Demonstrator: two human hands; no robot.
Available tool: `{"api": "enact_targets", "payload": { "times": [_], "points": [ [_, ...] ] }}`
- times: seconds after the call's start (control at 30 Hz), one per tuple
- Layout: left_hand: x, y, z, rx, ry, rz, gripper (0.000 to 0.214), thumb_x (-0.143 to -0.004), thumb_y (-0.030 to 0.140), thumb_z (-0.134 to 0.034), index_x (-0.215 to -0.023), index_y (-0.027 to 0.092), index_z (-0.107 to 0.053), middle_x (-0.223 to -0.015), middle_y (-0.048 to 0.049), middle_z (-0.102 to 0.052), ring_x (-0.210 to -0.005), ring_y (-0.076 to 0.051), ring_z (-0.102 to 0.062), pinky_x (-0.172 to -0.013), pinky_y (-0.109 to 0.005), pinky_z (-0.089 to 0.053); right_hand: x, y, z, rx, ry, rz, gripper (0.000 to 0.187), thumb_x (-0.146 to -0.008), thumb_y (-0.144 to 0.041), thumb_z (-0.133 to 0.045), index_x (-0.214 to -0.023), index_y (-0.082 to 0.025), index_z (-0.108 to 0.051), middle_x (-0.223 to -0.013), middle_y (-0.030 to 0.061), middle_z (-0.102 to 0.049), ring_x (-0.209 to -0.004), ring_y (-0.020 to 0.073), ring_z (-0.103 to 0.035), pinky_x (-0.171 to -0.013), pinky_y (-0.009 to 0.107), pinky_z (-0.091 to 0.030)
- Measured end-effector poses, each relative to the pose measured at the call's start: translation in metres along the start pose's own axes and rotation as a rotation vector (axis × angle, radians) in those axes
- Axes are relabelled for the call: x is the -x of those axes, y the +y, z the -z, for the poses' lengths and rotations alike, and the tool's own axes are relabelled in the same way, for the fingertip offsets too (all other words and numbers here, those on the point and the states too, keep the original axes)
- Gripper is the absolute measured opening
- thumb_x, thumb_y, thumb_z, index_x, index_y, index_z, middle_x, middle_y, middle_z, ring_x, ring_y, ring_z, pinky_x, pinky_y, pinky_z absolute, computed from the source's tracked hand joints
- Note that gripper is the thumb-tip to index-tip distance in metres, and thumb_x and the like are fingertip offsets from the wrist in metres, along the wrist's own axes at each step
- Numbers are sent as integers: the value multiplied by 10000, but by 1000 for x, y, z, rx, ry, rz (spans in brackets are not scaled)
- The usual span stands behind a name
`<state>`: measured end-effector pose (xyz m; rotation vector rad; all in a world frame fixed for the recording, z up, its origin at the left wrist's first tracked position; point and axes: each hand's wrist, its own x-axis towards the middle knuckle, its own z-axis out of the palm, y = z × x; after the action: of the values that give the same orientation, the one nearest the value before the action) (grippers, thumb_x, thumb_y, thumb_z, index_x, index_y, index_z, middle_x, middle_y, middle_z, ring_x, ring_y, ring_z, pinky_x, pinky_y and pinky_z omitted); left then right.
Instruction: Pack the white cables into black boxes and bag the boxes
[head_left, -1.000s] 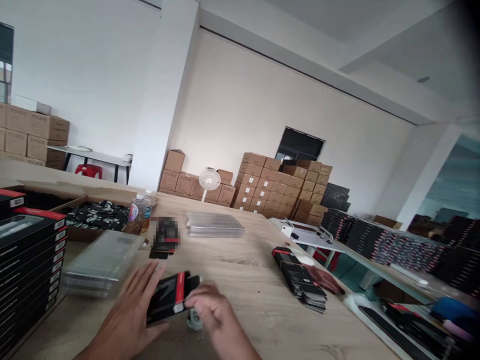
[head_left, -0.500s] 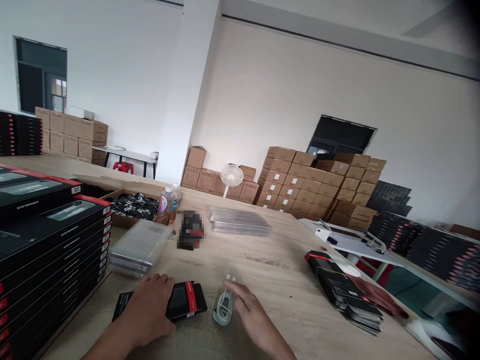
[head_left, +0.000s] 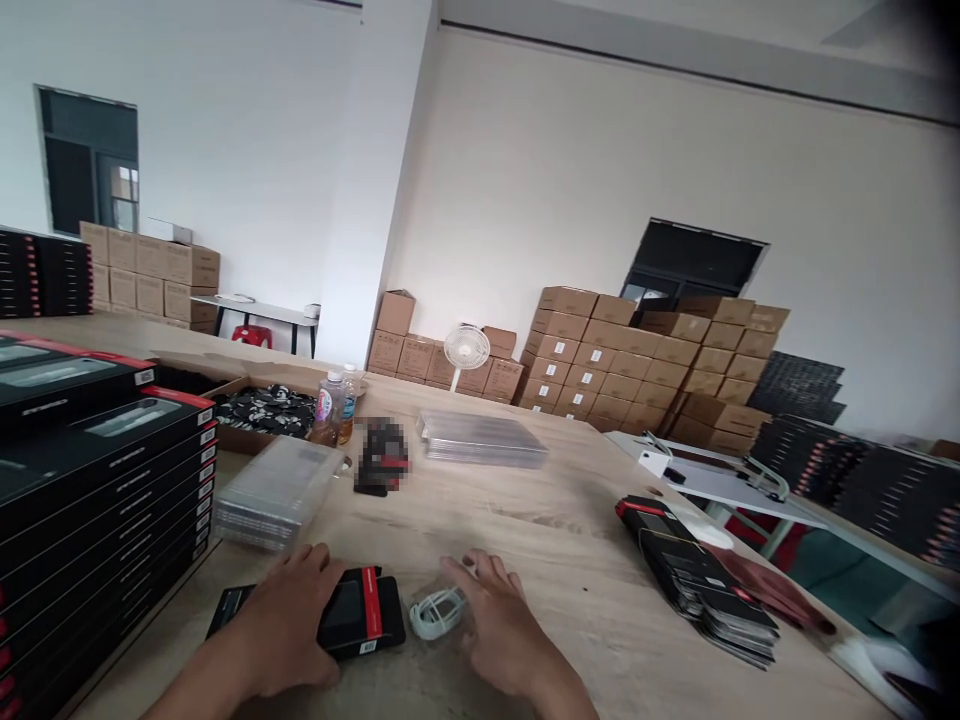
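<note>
My left hand (head_left: 281, 625) is closed over the left part of a flat black box (head_left: 349, 610), which has a red band and lies on the wooden table. The fingers reach across its far edge and the thumb sits at the near one. Just right of the box, my right hand (head_left: 499, 620) grips a coiled white cable (head_left: 437, 612) in what looks like a clear bag, low over the table. The cable's plug end is mostly hidden by the fingers. The coil points toward the box, a small gap apart from it.
Tall stacks of black boxes (head_left: 112, 500) stand at left, beside stacked clear plastic trays (head_left: 281, 490). Behind are a carton of black pieces (head_left: 266, 410), bottles (head_left: 328, 405), more clear trays (head_left: 484, 440) and a pixelated dark item (head_left: 381, 455). Banded flat black sleeves (head_left: 694, 580) lie at right.
My right hand has swung the cable from pointing away from me to lying sideways, its coil nearer the box. My left hand and the box have shifted slightly left in view.
</note>
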<state>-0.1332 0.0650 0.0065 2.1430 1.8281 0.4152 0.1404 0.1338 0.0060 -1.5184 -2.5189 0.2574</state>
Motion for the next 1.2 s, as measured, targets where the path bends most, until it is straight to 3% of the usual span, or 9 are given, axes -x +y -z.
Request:
{"api": "enact_targets", "payload": {
  "times": [0.17,0.37,0.5,0.63,0.73,0.83,0.93,1.07,1.2],
  "points": [
    [1,2,2,-30,7,-44,672,-436,330,-774,-1085,273,-608,-1087,-47,-556,-1061,-297,-497,-959,-440,-346,-3,15,-2,-47,-68,-10,888,-494,-50,-498,-1345,-301,-470,-1531,93,-294,-1423,299,-164,-1099,524,-150],
    [1,7,3,-40,3,-64,684,-433,366,-780,-1083,259,-598,-1080,-57,-594,-1042,-308,-499,-951,-436,-340,-3,19,4,-97,-35,-69,728,-469,-128,-524,-1189,-235,-549,-1292,92,-514,-1257,269,-407,-1052,446,-256],
    [-2,20,-2,-49,36,-67,637,-514,353,-724,-1118,217,-575,-1118,-88,-602,-1067,-314,-492,-966,-438,-322,1,3,3,-66,47,-74,703,-489,-118,-530,-1173,-282,-544,-1230,58,-518,-1197,264,-443,-1035,459,-279],
    [-7,30,-15,-90,127,-75,571,-564,273,-652,-1120,179,-568,-1073,-100,-616,-1001,-301,-525,-938,-431,-327,3,-23,-5,-41,116,-9,833,-475,-8,-532,-1248,-319,-523,-1293,76,-476,-1258,295,-402,-1022,467,-328],
    [-11,31,-20,-63,214,-81,547,-588,257,-640,-1124,190,-556,-1042,-87,-622,-986,-295,-537,-913,-416,-340,6,-36,-10,-269,175,174,883,-591,14,-521,-1388,-334,-367,-1498,68,-268,-1386,260,-266,-1078,429,-324],
    [-13,30,-18,3,357,-39,536,-632,255,-637,-1155,207,-527,-1075,-85,-611,-1010,-296,-528,-899,-406,-352,8,-39,-16,-535,419,184,696,-786,-118,-513,-1417,-321,-302,-1553,51,-158,-1424,246,-183,-1103,452,-314],
    [-15,35,-14,100,514,-13,576,-652,223,-642,-1205,206,-482,-1133,-92,-582,-1065,-306,-502,-913,-427,-356,6,-45,-23,-779,612,58,659,-854,-312,-551,-1437,-326,-245,-1529,88,-244,-1356,280,-341,-996,459,-445],
    [-22,62,-15,390,652,-75,747,-676,152,-625,-1356,209,-323,-1252,-117,-499,-1182,-309,-444,-995,-473,-341,2,-66,-23,-1076,600,81,855,-830,-398,-621,-1485,-302,-80,-1409,150,-463,-1096,261,-612,-835,398,-554],
    [-32,92,-23,861,528,-293,844,-749,126,-564,-1449,216,-102,-1433,-139,-343,-1328,-259,-345,-1101,-437,-297,3,-60,-11,-1030,724,80,813,-862,-418,-578,-1490,-251,-88,-1279,128,-593,-1092,237,-620,-937,402,-505]
  ]
}}
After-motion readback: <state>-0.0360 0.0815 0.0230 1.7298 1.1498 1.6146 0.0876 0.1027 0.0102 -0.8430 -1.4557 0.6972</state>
